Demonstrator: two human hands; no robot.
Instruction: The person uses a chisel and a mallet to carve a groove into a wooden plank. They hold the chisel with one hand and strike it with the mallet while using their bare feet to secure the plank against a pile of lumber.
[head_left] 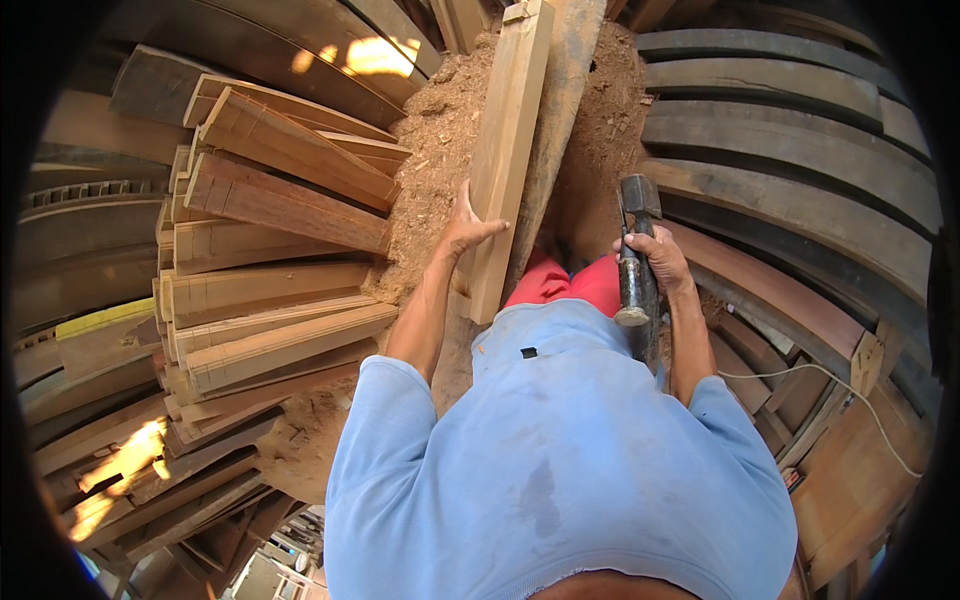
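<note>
A squared, light-coloured timber (508, 130) runs lengthwise before me, its near end by my lap. My left hand (470, 225) grips its left edge, thumb across the upper face and fingers down the side. Beside and partly beneath it lies a worn, greyish plank (565, 110). Right of the timber, my right hand (658, 255) is closed around a hammer with a dark head (640, 196) and a dark handle. The same hand holds what looks like a chisel (630, 290), its thin blade pointing away and its round butt toward me.
Cut timber pieces with pencil lines (270, 240) are stacked at the left. Sawdust and shavings (430, 130) cover the floor around the timber. Long dark boards (780, 140) lie along the right. A pale cord (845, 378) trails over wood at the lower right.
</note>
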